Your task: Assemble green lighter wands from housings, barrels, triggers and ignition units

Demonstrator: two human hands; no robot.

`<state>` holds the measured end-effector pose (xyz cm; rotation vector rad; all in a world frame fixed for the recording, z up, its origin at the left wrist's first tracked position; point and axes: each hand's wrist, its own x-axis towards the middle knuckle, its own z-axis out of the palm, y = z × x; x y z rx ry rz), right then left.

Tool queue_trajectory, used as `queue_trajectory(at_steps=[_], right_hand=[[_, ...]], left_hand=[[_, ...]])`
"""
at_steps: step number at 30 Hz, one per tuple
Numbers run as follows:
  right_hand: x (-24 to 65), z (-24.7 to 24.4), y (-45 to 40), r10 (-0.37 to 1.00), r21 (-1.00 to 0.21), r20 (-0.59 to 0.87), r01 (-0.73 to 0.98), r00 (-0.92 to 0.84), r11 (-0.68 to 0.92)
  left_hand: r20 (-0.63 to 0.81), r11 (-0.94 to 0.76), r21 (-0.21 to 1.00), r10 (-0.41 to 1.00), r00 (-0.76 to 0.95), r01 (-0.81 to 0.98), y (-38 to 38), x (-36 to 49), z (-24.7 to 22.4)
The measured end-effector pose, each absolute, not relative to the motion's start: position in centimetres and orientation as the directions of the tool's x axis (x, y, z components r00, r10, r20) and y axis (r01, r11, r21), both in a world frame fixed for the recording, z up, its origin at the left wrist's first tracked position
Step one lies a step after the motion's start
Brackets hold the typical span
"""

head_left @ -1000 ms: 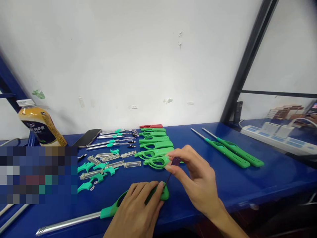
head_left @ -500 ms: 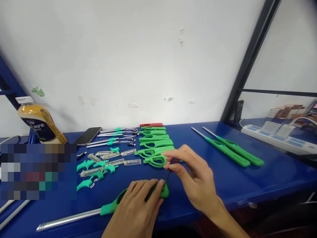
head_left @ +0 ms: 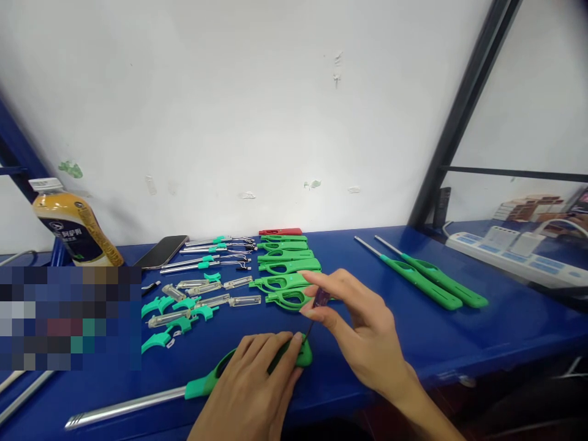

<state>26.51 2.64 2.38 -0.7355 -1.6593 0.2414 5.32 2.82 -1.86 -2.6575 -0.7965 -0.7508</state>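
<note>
My left hand (head_left: 252,383) is closed over the green handle of a long-necked lighter (head_left: 201,387) and presses it to the blue table. The lighter's metal tube points to the lower left. Between the thumb and fingertips of my right hand (head_left: 367,334) stands a small screwdriver (head_left: 321,298) with a dark purple handle. Its thin shaft slants down to the end of the lighter's handle, by my left fingertips; the tip's exact seat is hidden. Behind my hands lie several green handle shells (head_left: 287,282) in a column, with a red shell (head_left: 281,231) at the back.
Two lighters (head_left: 427,285) lie at right. Left of the shells are clear fuel tanks (head_left: 245,301), teal triggers (head_left: 158,340) and metal tubes with wires (head_left: 188,266). A phone (head_left: 163,252), a juice bottle (head_left: 76,226) and a power strip (head_left: 519,251) stand farther out. A blurred patch covers the left.
My right fingers have shifted slightly around the screwdriver's handle, showing more of it. My left hand and the lighter stay nearly in place.
</note>
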Motion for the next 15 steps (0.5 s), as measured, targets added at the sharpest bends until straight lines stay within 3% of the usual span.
queue_trajectory(at_steps=[8,12,15], right_hand=[[28.9,2.5,2.3,0.514,-0.497,0.85,0.499,0.115,0.71],[32.4,1.4,1.7,0.528,-0.644,0.764,0.484,0.371,0.592],[33.7,0.5,1.4,0.646,-0.749,0.654,0.459,0.394,0.478]], left_hand=[[0.606,-0.809,-0.136,0.389,0.694,0.572,3.0,5.4,-1.6],[0.66,-0.789,-0.177,0.349,0.665,0.589,3.0,5.4,-1.6],[0.699,-0.779,-0.168,0.338,0.63,0.604,3.1,5.4,-2.0]])
